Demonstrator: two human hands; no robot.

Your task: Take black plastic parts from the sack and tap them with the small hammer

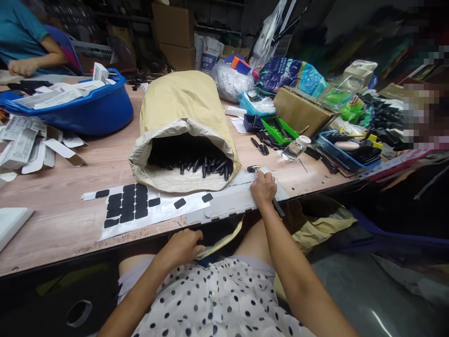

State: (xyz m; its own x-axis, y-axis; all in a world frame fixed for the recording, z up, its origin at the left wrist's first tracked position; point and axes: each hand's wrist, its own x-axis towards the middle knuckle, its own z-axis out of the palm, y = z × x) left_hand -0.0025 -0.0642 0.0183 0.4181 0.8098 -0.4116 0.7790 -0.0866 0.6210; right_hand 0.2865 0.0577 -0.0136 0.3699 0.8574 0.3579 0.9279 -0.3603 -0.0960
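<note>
My right hand [264, 188] is closed round a small hammer [278, 208]. The dark handle sticks out below my fist, and the head rests over a grey board [231, 196] at the table's front edge. In front of the edge, above my lap, my left hand [183, 244] is loosely curled with its fingers apart and no object visible in it. Beside it is the rim of a yellowish bag [224, 241] between my knees. On the table, a large tan sack [182, 98] lies with its mouth towards me, showing several black pen-like pieces [205, 166] inside.
Black stickers [135, 203] on a white sheet lie left of the board. A blue tub [87, 112] of white boxes stands at the left, near a co-worker's hand [23, 67]. A green tray [278, 130], a jar [296, 147] and a blue basket [347, 161] are to the right.
</note>
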